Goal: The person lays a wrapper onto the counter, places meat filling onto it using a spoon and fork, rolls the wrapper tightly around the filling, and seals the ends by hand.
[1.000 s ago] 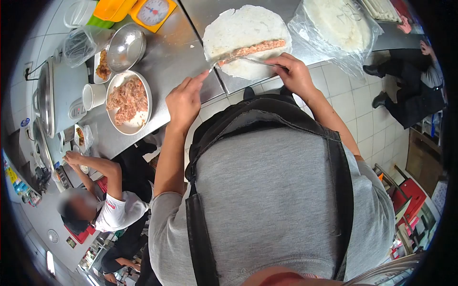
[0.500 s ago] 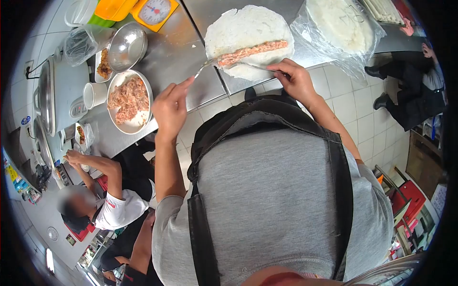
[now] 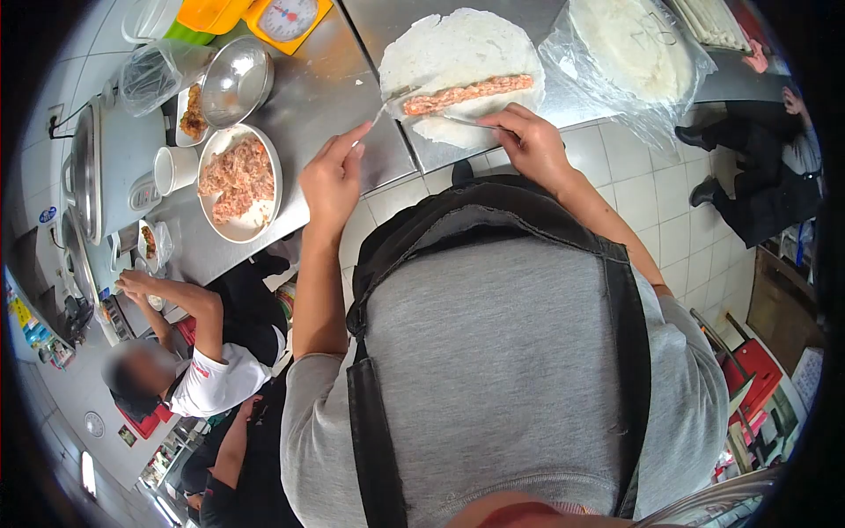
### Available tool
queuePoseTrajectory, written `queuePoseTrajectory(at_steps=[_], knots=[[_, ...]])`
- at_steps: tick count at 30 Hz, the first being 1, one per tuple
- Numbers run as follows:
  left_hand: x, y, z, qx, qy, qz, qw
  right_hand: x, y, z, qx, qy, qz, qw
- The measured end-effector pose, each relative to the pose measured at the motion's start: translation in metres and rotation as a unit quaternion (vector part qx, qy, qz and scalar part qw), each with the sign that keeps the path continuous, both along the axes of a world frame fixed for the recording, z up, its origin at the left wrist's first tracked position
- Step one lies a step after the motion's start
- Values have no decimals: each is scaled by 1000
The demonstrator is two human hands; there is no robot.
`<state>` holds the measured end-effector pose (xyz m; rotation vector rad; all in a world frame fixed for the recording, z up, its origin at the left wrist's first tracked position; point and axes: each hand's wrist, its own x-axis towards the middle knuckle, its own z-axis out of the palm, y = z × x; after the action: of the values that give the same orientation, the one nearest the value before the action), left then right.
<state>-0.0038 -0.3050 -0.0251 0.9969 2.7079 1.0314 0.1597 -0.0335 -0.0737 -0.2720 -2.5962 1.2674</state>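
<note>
A round white sheet of dough [image 3: 458, 48] lies on the steel counter, with a long strip of minced meat filling [image 3: 475, 93] across its lower part. My left hand [image 3: 333, 180] grips a fork [image 3: 380, 114] by the handle, its head over the dough's left edge beside the strip's left end. My right hand [image 3: 532, 145] is closed round a slim metal utensil [image 3: 466, 121] that points left, just below the strip; I cannot tell its kind. The white bowl of minced meat [image 3: 280, 180] stands left of my left hand.
At the left stand a steel bowl [image 3: 251, 66], a white cup [image 3: 174, 169] and an orange scale [image 3: 290, 19]. More dough sheets lie in a plastic bag [image 3: 563, 66] at the right. A co-worker [image 3: 211, 378] works at the lower left; another person's legs [image 3: 739, 167] show at the right.
My left hand has shifted right and slightly down, and the fork has come away from the strip's left end. My right hand has moved slightly left with its utensil.
</note>
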Motion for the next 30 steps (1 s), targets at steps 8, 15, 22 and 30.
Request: queuePoseTrajectory(at_steps=[8, 15, 22, 30], knots=[[10, 2, -2, 31, 4, -6, 999, 6, 13, -3, -12, -6, -7, 1000], [15, 15, -14, 9, 12, -33, 999, 12, 33, 2, -19, -30, -48, 998], [19, 30, -19, 8, 7, -52, 999, 29, 47, -2, -54, -51, -65, 995], [20, 70, -23, 33, 65, -119, 990, 48, 76, 4, -24, -33, -95, 995]])
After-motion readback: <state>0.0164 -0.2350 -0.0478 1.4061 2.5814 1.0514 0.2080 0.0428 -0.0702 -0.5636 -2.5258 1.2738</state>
